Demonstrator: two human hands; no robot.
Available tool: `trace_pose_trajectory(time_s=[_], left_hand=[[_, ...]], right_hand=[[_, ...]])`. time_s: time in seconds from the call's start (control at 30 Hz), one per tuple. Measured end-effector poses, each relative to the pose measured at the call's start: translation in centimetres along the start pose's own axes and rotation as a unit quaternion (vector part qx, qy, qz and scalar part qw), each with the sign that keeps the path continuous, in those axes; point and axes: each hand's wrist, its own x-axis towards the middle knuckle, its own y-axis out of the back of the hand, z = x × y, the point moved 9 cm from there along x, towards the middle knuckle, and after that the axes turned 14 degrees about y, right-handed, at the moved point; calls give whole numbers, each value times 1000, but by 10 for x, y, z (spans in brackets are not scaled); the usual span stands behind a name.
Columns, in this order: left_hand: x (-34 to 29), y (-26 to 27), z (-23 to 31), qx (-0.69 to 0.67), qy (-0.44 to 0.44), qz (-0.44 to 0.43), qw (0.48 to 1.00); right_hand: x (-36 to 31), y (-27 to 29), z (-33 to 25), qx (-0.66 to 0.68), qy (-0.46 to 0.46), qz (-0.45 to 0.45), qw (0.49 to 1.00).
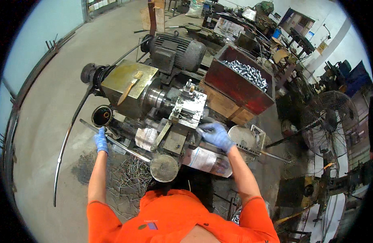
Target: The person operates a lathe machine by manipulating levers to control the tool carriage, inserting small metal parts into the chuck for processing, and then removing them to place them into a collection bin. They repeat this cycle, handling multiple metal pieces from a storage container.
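Note:
A small lathe (176, 111) stands in front of me, with a bright cylindrical chuck (156, 98) and a metal tool slide (190, 106) beside it. Blue-gloved, my left hand (101, 141) is closed around a long metal lever (127, 150) on the lathe's near left side. My right hand (218, 137), also in a blue glove, is at the right end of the slide. Its fingers are curled, and what they hold, if anything, is hidden. A wooden-handled brush (129, 90) lies on the brass-coloured headstock cover (121, 77).
Behind the lathe sits an electric motor (177, 52). A red metal bin (235, 83) full of small shiny metal parts (247, 73) stands at the right on a wooden box (223, 103). Metal shavings (127, 182) cover the floor. A large fan (330, 123) is farther right.

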Motion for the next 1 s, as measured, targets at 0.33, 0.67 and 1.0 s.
trace_pose_trajectory(time_s=[0.33,0.67,1.0], left_hand=[[20,51,-37,-115,90,-133,980],[33,-3,-44,636,-162,9,755],[21,-38,-99,761,-186,39,621]], right_hand=[[-94,37,-9,-153,-7,123,980],[-260,-12,104,-62,-176,238,953],[-233,-18,52,-108,-140,178,968]])
